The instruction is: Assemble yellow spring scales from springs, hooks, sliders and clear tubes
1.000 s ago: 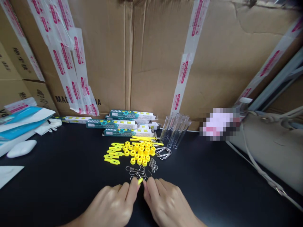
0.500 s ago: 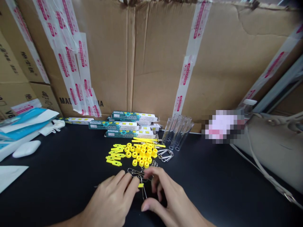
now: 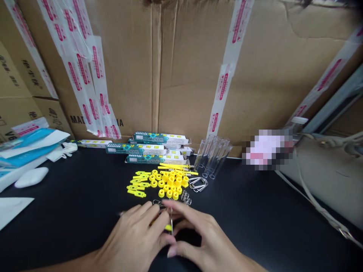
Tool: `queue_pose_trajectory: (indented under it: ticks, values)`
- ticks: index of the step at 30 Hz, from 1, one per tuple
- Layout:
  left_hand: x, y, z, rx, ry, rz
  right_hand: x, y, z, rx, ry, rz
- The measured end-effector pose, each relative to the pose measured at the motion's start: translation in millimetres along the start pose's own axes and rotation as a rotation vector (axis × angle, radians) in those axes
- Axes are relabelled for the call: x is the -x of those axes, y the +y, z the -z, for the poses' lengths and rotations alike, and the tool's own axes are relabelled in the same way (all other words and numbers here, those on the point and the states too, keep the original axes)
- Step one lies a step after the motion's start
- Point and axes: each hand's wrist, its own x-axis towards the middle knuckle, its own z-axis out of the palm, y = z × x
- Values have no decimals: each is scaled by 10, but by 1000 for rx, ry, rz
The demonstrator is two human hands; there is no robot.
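My left hand (image 3: 136, 234) is closed on a yellow plastic piece (image 3: 168, 227), whose end shows past the fingers. My right hand (image 3: 198, 230) pinches a thin metal wire clip (image 3: 171, 221) between index finger and thumb, right at the tip of that yellow piece. More wire clips (image 3: 157, 203) lie just beyond my fingers, partly hidden. Behind them are several yellow rings and caps (image 3: 170, 183), flat yellow tabs (image 3: 137, 187) on their left, and small clear parts (image 3: 185, 197) and metal loops (image 3: 199, 184) on their right.
Narrow teal and white boxes (image 3: 159, 139) and clear tubes (image 3: 212, 156) stand before a large cardboard box (image 3: 181, 75). Blue and white packets (image 3: 34, 145) and a white case (image 3: 31, 177) lie left. On the right are a beige bag (image 3: 334, 177) and its strap.
My right hand has closed in on the wire clip and now pinches it upright. My left thumb has come into view beside the yellow piece. The small clear parts are less covered.
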Motion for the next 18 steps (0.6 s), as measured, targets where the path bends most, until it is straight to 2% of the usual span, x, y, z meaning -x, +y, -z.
queue_pose_trajectory:
  ticks: [3,6,13,18]
  values:
    - [-1,15,12,-2,62,-68,20,-19,45,84,9,-12]
    - [-8,22,26,4,76,-126,20,-68,89,178,23,-6]
    - [16,-30,-26,77,-3,-58,-3,-129,137,168,112,-74]
    - [5,-67,-18,73,-1,-24,-30,-169,145,187,123,-96]
